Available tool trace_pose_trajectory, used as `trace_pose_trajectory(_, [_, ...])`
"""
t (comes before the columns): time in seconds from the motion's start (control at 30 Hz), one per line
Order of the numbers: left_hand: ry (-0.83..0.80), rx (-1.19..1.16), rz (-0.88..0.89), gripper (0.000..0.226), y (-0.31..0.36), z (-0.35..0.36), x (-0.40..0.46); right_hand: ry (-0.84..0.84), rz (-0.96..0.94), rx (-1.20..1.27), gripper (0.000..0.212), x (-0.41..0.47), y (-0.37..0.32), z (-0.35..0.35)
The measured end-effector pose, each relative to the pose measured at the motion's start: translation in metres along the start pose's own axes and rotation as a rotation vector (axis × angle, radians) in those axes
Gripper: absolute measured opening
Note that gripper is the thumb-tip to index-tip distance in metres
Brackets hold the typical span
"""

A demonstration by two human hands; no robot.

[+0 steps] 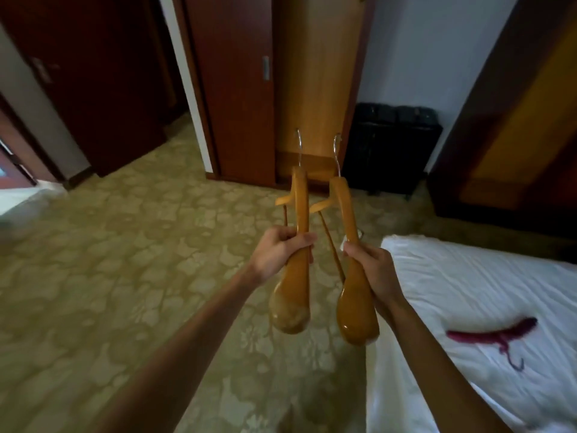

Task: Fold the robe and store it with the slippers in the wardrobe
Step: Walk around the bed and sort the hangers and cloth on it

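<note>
Each hand, left hand (278, 249) and right hand (371, 266), grips a wooden hanger (298, 232), hooks pointed toward the open wardrobe (315, 89), probably to rehang them.

Two hands are in view, a left hand (278, 249) and a right hand (371, 267). There are three hangers in all. Two are wooden: one wooden hanger (296, 260) is in the left hand and the other wooden hanger (354, 276) is in the right, one to each hand, each with one metal hook. The third, a dark red hanger (496, 334), lies on the bed (468, 276) near its right edge. There is one bed with one white sheet. One wardrobe (315, 89) stands ahead, with one sliding door (240, 89). One black luggage rack (390, 145) stands just beside the wardrobe.
</note>
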State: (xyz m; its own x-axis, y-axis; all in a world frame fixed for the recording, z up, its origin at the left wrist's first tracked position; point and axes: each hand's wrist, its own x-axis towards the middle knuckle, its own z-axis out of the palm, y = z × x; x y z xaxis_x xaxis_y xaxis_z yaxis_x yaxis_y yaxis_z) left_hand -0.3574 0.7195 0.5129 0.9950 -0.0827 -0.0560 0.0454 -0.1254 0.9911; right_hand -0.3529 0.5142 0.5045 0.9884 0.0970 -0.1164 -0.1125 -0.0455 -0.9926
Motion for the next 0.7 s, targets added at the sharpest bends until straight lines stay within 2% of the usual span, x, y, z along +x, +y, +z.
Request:
trace_pose_trajectory(0.2, [0.004, -0.062, 0.027, 0.026, 0.009, -0.058, 0.107, 0.008, -0.011, 0.014, 0.026, 0.109, -0.026, 0.035])
trace_pose_trajectory(0.33, [-0.014, -0.061, 0.039, 0.026, 0.007, -0.084, 0.197, 0.032, 0.007, 0.026, 0.025, 0.198, -0.035, 0.04])
trace_pose_trajectory(0.53, [-0.062, -0.053, 0.075, 0.027, 0.006, -0.12, 0.375, 0.065, -0.069, 0.03, 0.025, 0.365, -0.054, 0.049])
trace_pose_trajectory(0.7, [-0.086, -0.029, 0.083, 0.03, 0.03, -0.159, 0.523, 0.019, -0.096, 0.029, 0.023, 0.517, -0.09, 0.058])
